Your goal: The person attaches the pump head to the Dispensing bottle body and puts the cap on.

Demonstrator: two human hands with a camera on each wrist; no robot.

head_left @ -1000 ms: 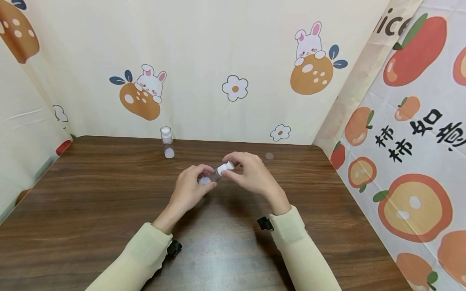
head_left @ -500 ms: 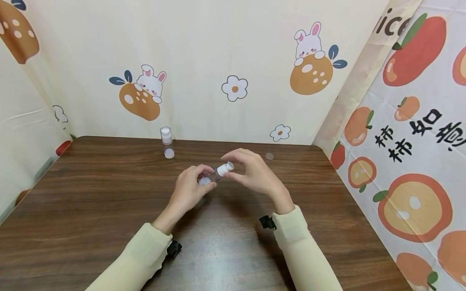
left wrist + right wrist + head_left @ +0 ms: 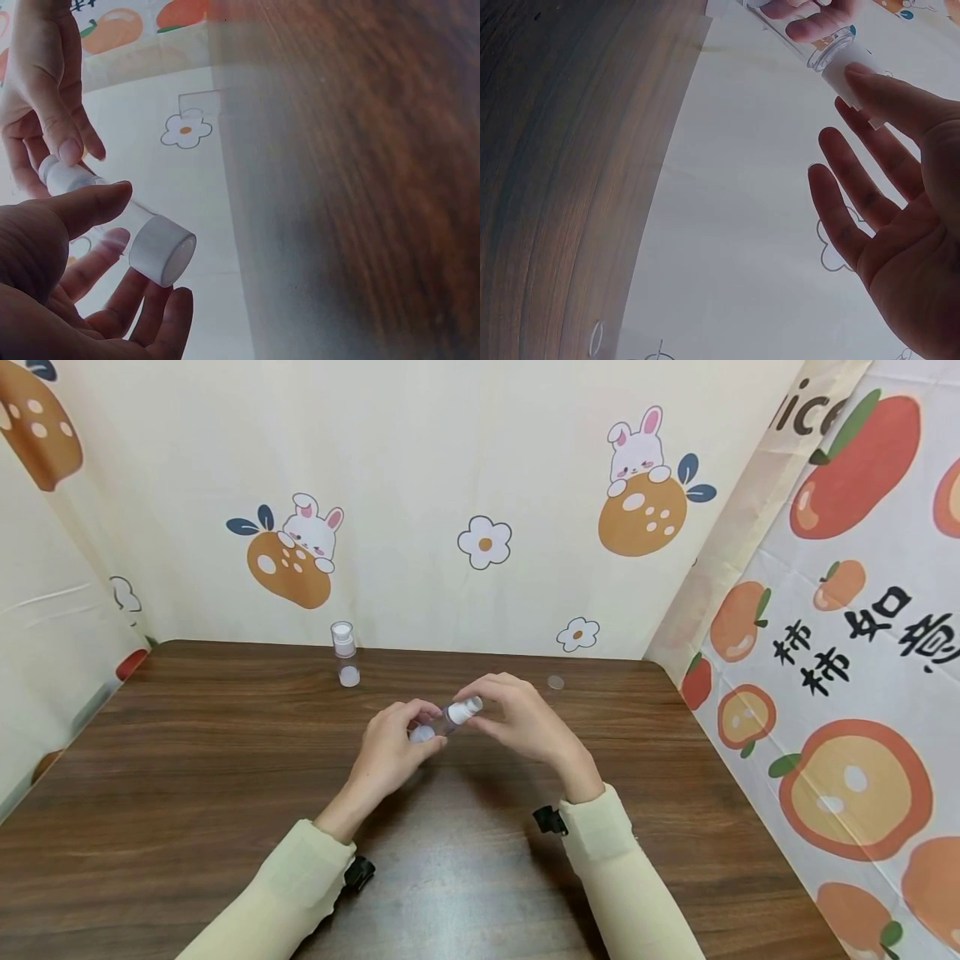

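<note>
A small clear pump bottle [image 3: 447, 720] with a white base and white pump head hangs tilted above the table between both hands. My left hand [image 3: 392, 745] grips its clear body near the base, thumb on one side and fingers on the other. At the upper end, my right hand [image 3: 523, 720] pinches the white pump head [image 3: 847, 71] between thumb and index finger. In the right wrist view, the other right fingers extend away from the bottle. The left wrist view shows the white base [image 3: 163, 251] beyond the left thumb.
A second pump bottle [image 3: 346, 653] with a clear cap over its white pump stands upright at the table's back left. Towards the back right lies a small clear round piece [image 3: 555, 682]. Behind the brown wooden table [image 3: 187, 760] hangs a printed curtain [image 3: 420, 460].
The right fingers have loosened, shifted back and come round the pump head again, whose nozzle appears turned. The left hand and the bottle body stay nearly still.
</note>
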